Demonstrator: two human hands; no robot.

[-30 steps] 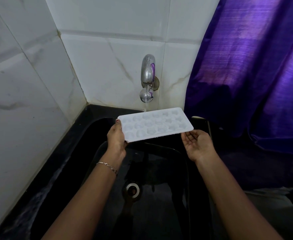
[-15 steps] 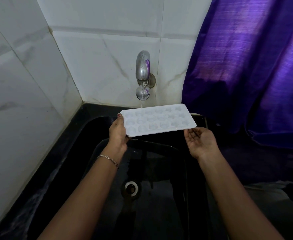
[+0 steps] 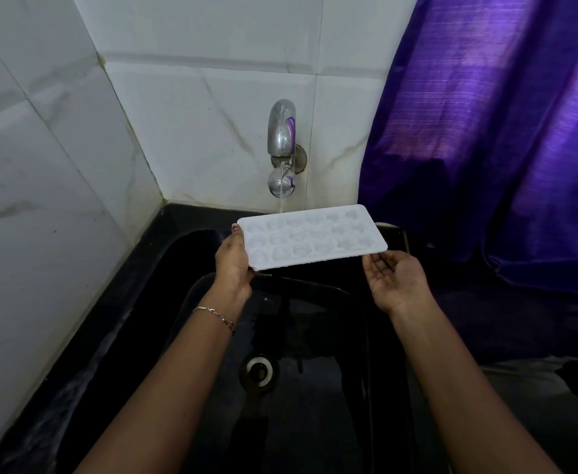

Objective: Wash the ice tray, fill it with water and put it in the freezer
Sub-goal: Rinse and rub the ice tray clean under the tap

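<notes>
From our head view we see a chrome wall tap (image 3: 281, 131) running a thin stream of water (image 3: 281, 186) down marbled white tiles (image 3: 195, 131), with a purple curtain (image 3: 485, 131) hanging to the right. Below lies a black sink (image 3: 314, 405) with its drain (image 3: 259, 372). Our left hand (image 3: 234, 265), bracelet (image 3: 217, 316) on its wrist, grips the white ice tray (image 3: 311, 236) by its left end, under the stream. Our right hand (image 3: 397, 277) lies open, palm up, just beneath the tray's right corner.

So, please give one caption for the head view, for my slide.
Left hand holds a white ice tray under the running tap; open right hand waits beside it.
</notes>
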